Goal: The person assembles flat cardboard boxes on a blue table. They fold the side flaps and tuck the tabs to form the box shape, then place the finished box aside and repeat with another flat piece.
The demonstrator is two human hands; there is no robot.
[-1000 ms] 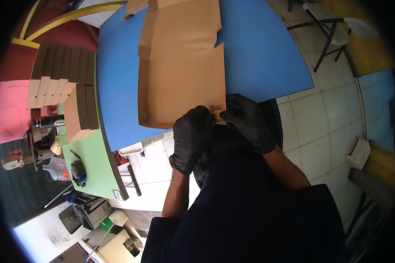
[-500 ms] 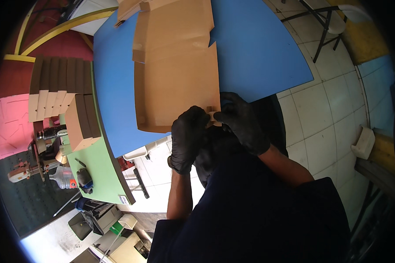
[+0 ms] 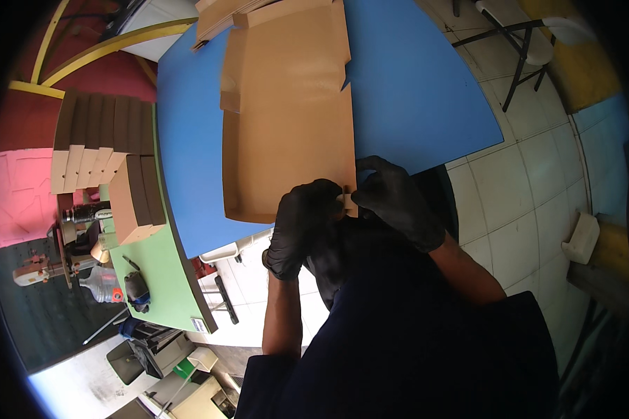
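A brown cardboard box [image 3: 293,133] lies opened out on the blue table, its tray part toward me and its lid part farther off. Both my hands wear black gloves and meet at the box's near right corner. My left hand [image 3: 304,227] closes its fingers on the near wall beside that corner. My right hand [image 3: 395,202] pinches the corner flap from the right, thumb and forefinger bent round it. The small tabs between the fingertips show only in part. Along its left side and near edge, the tray's walls stand up.
More flat cardboard [image 3: 220,21] lies at the table's far left. On a green table [image 3: 168,286] at left stand stacked cardboard boxes [image 3: 105,133], a black bottle [image 3: 87,212] and a dark computer-mouse-sized object [image 3: 137,290]. A folding chair [image 3: 521,49] is at far right.
The view has shifted slightly, so the box sits a little lower and to the right. Both hands stay at the same corner, with fingers slightly closer together.
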